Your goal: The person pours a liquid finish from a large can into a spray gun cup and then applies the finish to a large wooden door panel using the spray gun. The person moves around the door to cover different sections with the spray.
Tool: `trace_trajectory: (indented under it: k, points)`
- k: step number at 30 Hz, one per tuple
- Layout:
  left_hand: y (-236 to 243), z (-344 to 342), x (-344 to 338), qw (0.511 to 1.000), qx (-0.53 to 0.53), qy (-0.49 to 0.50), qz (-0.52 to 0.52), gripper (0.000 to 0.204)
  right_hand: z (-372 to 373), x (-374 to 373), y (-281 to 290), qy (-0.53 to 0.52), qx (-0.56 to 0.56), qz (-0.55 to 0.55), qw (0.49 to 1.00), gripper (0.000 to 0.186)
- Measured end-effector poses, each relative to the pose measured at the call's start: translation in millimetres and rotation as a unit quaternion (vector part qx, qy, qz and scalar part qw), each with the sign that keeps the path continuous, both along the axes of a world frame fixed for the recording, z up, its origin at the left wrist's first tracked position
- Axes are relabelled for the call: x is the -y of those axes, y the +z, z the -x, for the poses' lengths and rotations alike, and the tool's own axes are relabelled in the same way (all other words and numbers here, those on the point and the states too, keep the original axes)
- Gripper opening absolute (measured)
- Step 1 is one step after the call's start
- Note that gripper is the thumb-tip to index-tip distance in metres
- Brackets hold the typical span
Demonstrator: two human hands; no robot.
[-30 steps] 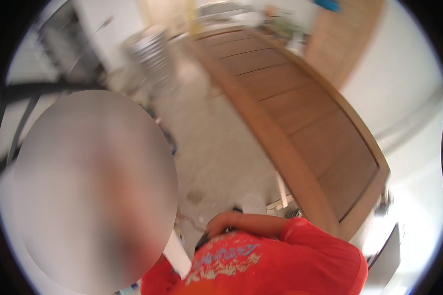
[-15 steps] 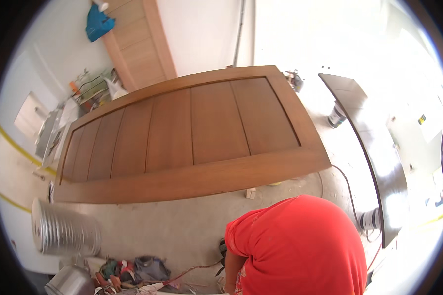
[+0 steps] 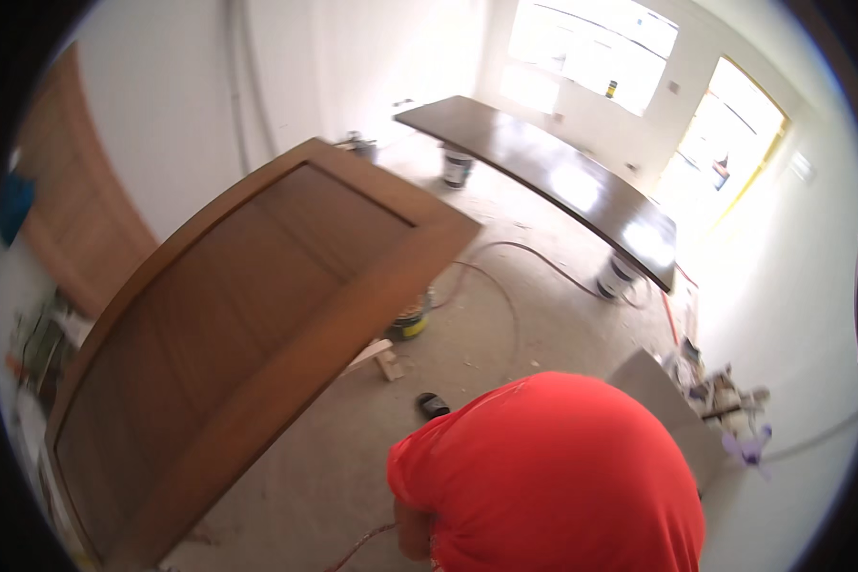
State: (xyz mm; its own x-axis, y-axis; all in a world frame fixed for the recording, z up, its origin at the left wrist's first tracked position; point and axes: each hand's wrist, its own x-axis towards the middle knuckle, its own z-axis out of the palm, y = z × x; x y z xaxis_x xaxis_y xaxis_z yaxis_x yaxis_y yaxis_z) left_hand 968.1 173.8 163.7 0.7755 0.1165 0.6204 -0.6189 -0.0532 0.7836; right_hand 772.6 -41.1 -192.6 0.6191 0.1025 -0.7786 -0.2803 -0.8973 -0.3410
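Neither of my hands shows. Along the lower edge bulges a red shirt (image 3: pixel 553 467), with a short sleeve and part of a bare left arm (image 3: pixel 413 529) that runs down out of the picture. Nearest to it, on the left, a brown wooden door panel (image 3: pixel 219 315) with recessed boards lies raised above the floor. A dark shoe (image 3: pixel 433 406) pokes out beside the shirt. A reddish hose (image 3: pixel 362 545) lies by the arm at the bottom.
A glossy dark door panel (image 3: pixel 543 157) rests on buckets (image 3: pixel 457 168) farther off. A yellow-and-black can (image 3: pixel 409 324) and wooden blocks (image 3: pixel 387 361) stand beside the brown panel. Hoses (image 3: pixel 543 259) cross the floor. Scraps (image 3: pixel 729 396) lie along the right wall; a pale door (image 3: pixel 86 191) leans left.
The view has swung to the right, so the brown panel now sits farther left and the dark panel nearer the middle. The window and doorway have come into sight; the metal drum has left it.
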Motion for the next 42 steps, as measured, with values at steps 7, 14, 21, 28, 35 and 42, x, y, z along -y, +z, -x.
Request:
trace_trajectory:
  k: [7,14,21,28,35,42]
  points:
    - [9.1,-1.5,17.4,0.992,-0.001,-0.126,0.014,0.06,42.9,6.1,8.7,-0.132,0.009,0.017,0.991,0.033]
    - [17.4,1.8,33.8,0.978,-0.005,-0.206,0.015,0.062,74.1,-4.7,9.4,-0.2,-0.002,0.025,0.979,0.032]
    - [10.0,-2.2,44.1,0.926,-0.162,-0.34,0.027,0.072,59.3,-26.0,2.9,-0.175,-0.005,-0.002,0.985,0.03]
    - [35.9,8.2,99.5,0.866,-0.031,-0.499,0.034,0.066,21.7,-122.0,7.8,-0.015,0.013,-0.081,0.997,0.029]
    - [67.1,61.9,164.7,0.879,-0.057,-0.471,0.041,0.066,-2.6,-175.7,-21.0,0.023,0.099,0.056,0.993,0.028]
    - [81.0,125.4,193.0,0.817,-0.09,-0.568,0.043,0.066,72.2,-95.6,79.4,-0.239,0.084,-0.002,0.967,0.05]
